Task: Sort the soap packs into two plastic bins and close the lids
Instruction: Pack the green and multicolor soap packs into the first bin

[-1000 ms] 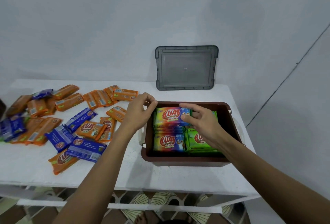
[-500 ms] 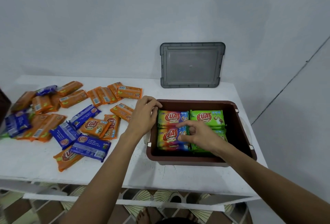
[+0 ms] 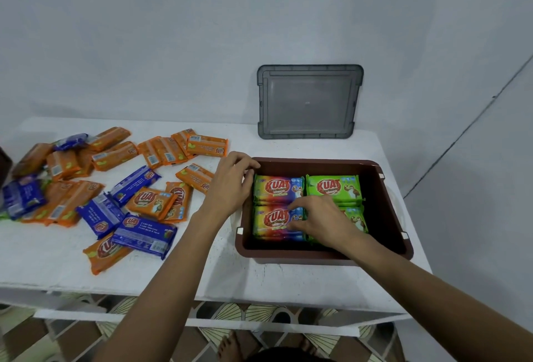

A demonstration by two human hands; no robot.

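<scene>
Head view. Rainbow soap pack (image 3: 278,188): a second ago being carried over the brown bin (image 3: 385,217), now lying flat in its far-left slot beside a green pack (image 3: 333,187).

right hand (image 3: 317,219): fingers spread, holding nothing, pressing the near row level.

left hand (image 3: 230,186): fingers bending at the bin's left rim against that pack; grip cannot be told.

orange and blue packs (image 3: 147,203): lying loose on the desk (image 3: 202,272), so sorting is likely continuing.

grey lid (image 3: 308,102): leaning against the wall, not yet fitted.

One wide-angle head-worn view looks forward and down from close over the surface (image 3: 288,278), bin (image 3: 302,258) near centre, wall (image 3: 173,30) behind, floor (image 3: 57,341) below.
</scene>
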